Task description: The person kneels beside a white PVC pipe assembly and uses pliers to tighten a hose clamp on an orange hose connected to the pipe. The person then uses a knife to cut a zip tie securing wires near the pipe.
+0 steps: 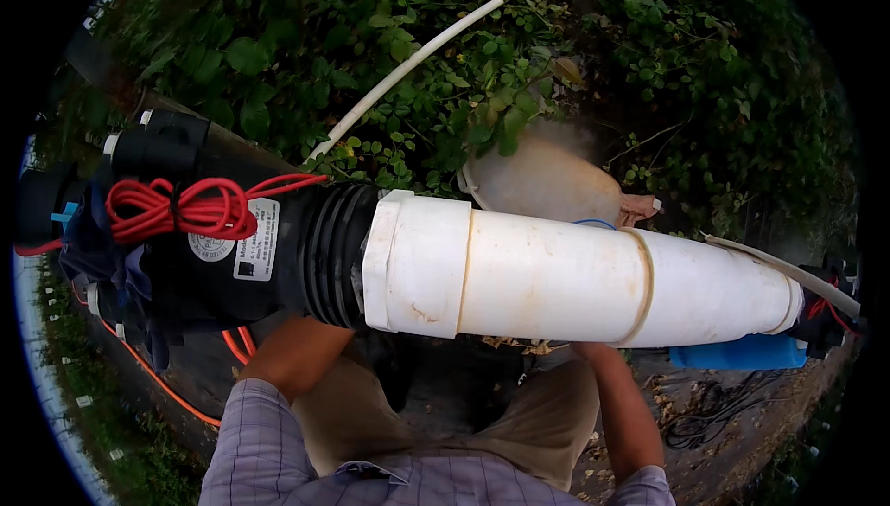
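Note:
A thick white plastic pipe [547, 279] lies level across the view, joined at its left end to a black ribbed pump body [278, 256] with a coil of red cable [181, 209] tied on top. My left hand [311, 330] reaches under the black ribbed part and is mostly hidden behind it. Under the white pipe further right goes my right hand [593, 353]; only the wrist shows. Both seem to carry the assembly from below. The fingers are not visible.
Green bushes [417, 42] fill the far side, with a thin white pipe [445, 38] running diagonally through them. A pale sack-like object [547, 181] sits behind the pipe. An orange cable [158, 381] and dark wires [705, 413] lie on bare ground. A blue object [737, 355] sits under the pipe's right end.

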{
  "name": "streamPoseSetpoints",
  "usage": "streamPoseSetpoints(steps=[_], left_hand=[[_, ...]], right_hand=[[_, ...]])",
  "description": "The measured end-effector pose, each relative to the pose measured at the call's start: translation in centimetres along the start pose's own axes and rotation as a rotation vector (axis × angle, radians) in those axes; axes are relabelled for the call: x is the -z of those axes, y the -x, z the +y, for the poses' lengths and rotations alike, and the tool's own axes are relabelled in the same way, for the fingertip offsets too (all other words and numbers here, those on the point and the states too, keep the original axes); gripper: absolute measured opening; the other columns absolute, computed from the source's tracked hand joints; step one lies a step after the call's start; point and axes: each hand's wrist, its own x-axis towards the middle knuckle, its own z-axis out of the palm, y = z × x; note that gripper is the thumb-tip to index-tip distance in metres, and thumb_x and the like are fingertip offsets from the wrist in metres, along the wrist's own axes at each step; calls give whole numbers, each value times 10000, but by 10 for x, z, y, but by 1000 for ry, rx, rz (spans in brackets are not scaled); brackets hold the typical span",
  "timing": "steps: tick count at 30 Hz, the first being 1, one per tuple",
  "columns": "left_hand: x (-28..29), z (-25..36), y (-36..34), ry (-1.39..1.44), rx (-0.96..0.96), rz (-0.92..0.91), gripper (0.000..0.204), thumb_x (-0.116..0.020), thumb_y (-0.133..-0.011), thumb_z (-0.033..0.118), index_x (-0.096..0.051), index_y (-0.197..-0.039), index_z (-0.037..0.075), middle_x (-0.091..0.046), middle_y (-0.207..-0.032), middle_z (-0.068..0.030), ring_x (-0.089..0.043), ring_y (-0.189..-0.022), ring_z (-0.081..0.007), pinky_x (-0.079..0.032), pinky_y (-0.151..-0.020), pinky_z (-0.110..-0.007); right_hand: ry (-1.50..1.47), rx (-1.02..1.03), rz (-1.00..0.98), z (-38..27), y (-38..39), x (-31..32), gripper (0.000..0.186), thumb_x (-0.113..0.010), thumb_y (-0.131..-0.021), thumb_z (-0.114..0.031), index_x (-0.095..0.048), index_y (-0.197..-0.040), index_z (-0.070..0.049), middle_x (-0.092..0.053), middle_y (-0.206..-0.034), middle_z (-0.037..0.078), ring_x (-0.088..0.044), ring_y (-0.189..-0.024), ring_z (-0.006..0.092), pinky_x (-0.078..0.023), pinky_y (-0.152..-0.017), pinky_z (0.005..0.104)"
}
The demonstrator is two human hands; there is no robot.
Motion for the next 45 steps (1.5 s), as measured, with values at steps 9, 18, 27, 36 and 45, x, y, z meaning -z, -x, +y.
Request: streamPoseSetpoints(steps=[9, 18, 27, 36, 45], left_hand=[[-20, 38, -43, -9, -69, 71, 552, -530, -890, 427, -474, -1379, 175, -404, -1464, -115, -361, -1342, -326, -254, -1128, -489], [-33, 52, -57, -33, -104, 83, 540, -528, -892, 426, -484, -1370, 179, -416, -1456, -113, -372, -1335, -323, -260, -1126, -486], [-28, 56, -67, 115, -161, -126, 529, -526, -894, 425, -494, -1362, 182, -428, -1448, -110, -382, -1329, -319, -266, -1124, -484], [31, 47, -37, 627, -142, 4, 480, -574, -907, 408, -606, -1235, 58, -677, -1052, -193, -636, -977, -373, -485, -869, -453], [45, 28, -38, 908, 45, -314, 495, -709, -785, 198, -612, -1245, 47, -662, -1147, -142, -633, -1047, -251, -472, -925, -339]], right_hand=[[12, 0, 3, -2, -4, 1, 490, -632, -882, -193, -498, -1329, -41, -506, -1338, 221, -445, -1263, 407, -331, -1073, 478], [-37, 4, 46, -4, 3, -2, 545, -653, -873, -203, -471, -1363, -51, -481, -1374, 206, -426, -1289, 392, -317, -1086, 478], [-113, -175, -82, -29, -14, 12, 406, -659, -825, -7, -519, -1204, 29, -618, -1107, 160, -626, -999, 252, -503, -842, 367], [-15, -375, -144, -81, 28, 14, 303, -698, -849, -179, -639, -1060, 31, -666, -852, 201, -641, -690, 289, -497, -649, 373], [-138, -431, -322, -176, 55, 72, 238, -665, -888, -152, -657, -1058, 14, -672, -864, 192, -659, -765, 306, -501, -677, 345]])
